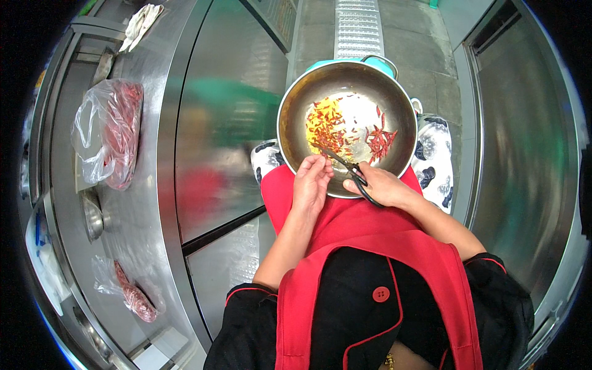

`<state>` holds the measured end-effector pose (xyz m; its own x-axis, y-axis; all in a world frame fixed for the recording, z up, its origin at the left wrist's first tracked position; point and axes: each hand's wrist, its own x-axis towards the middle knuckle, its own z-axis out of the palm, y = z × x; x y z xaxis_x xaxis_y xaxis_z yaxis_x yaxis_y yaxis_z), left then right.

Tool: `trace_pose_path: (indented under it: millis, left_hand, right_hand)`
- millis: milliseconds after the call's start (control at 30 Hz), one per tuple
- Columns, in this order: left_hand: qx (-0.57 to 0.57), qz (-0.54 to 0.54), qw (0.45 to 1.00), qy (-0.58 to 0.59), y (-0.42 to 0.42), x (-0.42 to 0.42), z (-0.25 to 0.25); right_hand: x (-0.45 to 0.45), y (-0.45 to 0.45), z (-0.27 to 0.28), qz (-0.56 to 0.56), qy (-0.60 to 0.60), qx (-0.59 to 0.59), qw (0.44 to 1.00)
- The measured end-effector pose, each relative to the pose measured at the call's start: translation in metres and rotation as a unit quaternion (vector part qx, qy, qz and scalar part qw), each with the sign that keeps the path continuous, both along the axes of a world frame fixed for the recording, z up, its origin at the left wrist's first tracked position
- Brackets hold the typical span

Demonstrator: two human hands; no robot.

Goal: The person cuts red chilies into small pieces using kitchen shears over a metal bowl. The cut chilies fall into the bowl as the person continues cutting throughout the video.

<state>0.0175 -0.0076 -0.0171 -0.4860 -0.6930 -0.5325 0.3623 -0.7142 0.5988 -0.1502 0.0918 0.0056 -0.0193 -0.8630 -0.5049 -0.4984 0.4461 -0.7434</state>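
A wide metal wok rests over my lap. Cut red chili pieces mixed with yellow seeds lie on its left side, and a small heap of whole dried red chilies on its right. My right hand holds black-handled scissors, whose blades point up and left over the cut pieces. Close to the blades, over the wok's near rim, my left hand has thumb and fingertips pinched together. Whether something small is between them I cannot tell.
On the steel counter at left lie a plastic bag of red contents, a smaller bag, a metal bowl and white gloves. Steel cabinet doors stand close at left; a steel door is at right. A metal grate runs along the floor ahead.
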Motion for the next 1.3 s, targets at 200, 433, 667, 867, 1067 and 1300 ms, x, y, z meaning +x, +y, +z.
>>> trace_pose_path:
  millis: [200,433,667,867,1067,1300]
  left_hand:
    - [-0.004,-0.006,1.0,-0.009,0.0,-0.001,0.002]
    - [-0.005,-0.015,1.0,-0.021,0.001,-0.002,0.003]
    - [-0.008,-0.025,0.999,-0.035,0.001,0.001,0.004]
    - [-0.004,-0.03,0.999,-0.037,0.001,0.005,0.001]
    - [-0.006,-0.037,0.998,-0.052,-0.001,0.008,-0.004]
    - [0.016,0.0,0.999,-0.029,-0.002,0.004,-0.002]
  right_hand:
    - [0.0,-0.002,0.006,0.005,0.003,0.01,1.0]
    - [0.004,-0.003,0.0,-0.01,0.013,-0.03,0.999]
    - [0.002,-0.004,0.008,0.008,0.036,-0.019,0.999]
    - [0.002,-0.003,0.009,0.007,0.029,-0.014,0.999]
    - [0.0,-0.003,0.002,0.006,0.015,-0.019,1.0]
    - [-0.002,-0.001,-0.009,-0.013,-0.072,-0.001,0.997]
